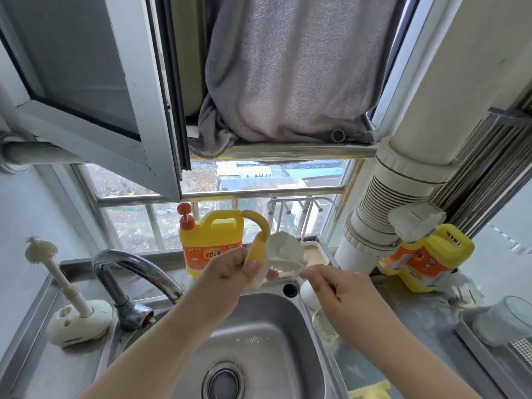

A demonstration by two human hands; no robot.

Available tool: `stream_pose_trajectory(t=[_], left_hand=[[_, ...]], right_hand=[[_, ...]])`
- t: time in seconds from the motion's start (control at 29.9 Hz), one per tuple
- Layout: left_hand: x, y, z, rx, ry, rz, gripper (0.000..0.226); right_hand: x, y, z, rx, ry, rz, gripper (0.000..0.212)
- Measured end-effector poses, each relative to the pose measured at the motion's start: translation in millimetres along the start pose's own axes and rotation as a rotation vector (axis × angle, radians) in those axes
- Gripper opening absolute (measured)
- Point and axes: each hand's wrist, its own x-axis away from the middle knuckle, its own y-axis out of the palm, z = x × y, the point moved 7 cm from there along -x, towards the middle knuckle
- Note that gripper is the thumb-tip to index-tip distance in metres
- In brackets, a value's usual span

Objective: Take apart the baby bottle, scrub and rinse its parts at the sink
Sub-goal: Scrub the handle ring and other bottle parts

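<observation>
Head view — left hand [230, 269] grip pinching bottle collar [283, 254], right hand [336, 286] fingers curled — contents unclear.

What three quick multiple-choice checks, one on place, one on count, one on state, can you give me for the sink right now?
1. Where does the bottle brush stand?
A. In its holder left of the faucet
B. In the sink basin
C. On the window rail

2. How many yellow detergent jugs show?
A. One
B. Two
C. Three

3. Is the faucet running?
A. Yes
B. No visible stream

Answers: 1 A, it stands upright in the white holder. 2 B, one jug behind the hands, another at right. 3 B, no water falls into the sink.
</observation>
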Motion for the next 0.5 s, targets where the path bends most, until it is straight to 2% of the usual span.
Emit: stream_pose_trajectory(t=[0.1, 0.23, 0.3, 0.4, 0.5], left_hand=[[1, -1, 0, -0.066, 0.021, -0.029, 0.024], [13, 24, 7, -0.091, 0.058, -0.189, 0.028], [12, 20, 11, -0.074, 0.061, -0.125, 0.035], [5, 0, 9, 0.058, 0.038, 0.024, 0.036], [6, -2, 3, 0.101, 0.004, 0.032, 0.034]], right_hand=[[-7, -7, -10, 0.021, -0.013, 0.025, 0.035], [-35, -29, -29, 0.032, 0.003, 0.09, 0.033], [-36, -32, -29, 0.016, 0.01, 0.089, 0.032], [-12, -14, -22, -0.052, 0.021, -0.012, 0.025], [-1, -1, -1, -0.099, 0.083, -0.004, 0.023]])
